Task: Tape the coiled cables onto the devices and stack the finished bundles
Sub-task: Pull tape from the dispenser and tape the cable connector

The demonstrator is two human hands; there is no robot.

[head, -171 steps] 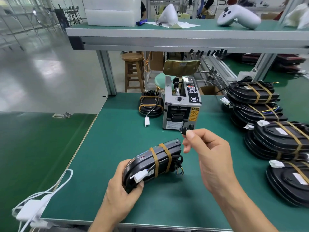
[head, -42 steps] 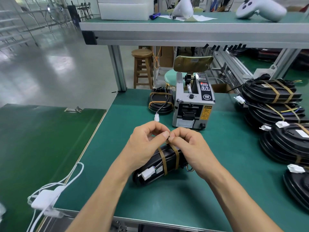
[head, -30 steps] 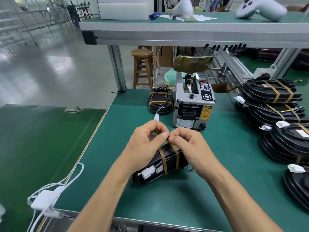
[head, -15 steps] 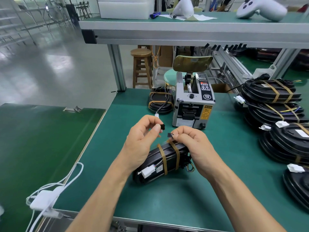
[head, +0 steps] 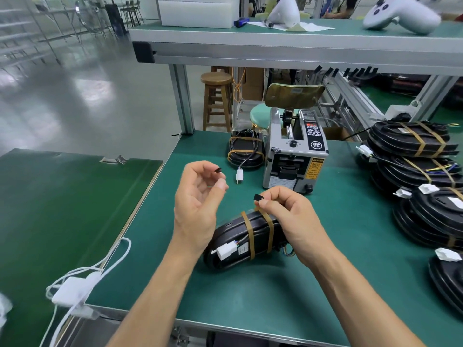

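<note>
Fingers of the left hand curl loosely, thumb and forefinger tips close together, with a small black piece at the forefinger tip; whether it is truly pinched or only stuck there I cannot tell. Right hand pinches a small black scrap between thumb and forefinger, the other fingers curled under. Both hands hover apart above the black device, which lies on the green table just below them. Its long axis runs from near left to far right, the white connector at its near-left end. Two tan tape bands cross it, holding the coiled cable. Behind stands the grey tape dispenser, another bundle beside it. Stacked finished bundles sit at the right.
</note>
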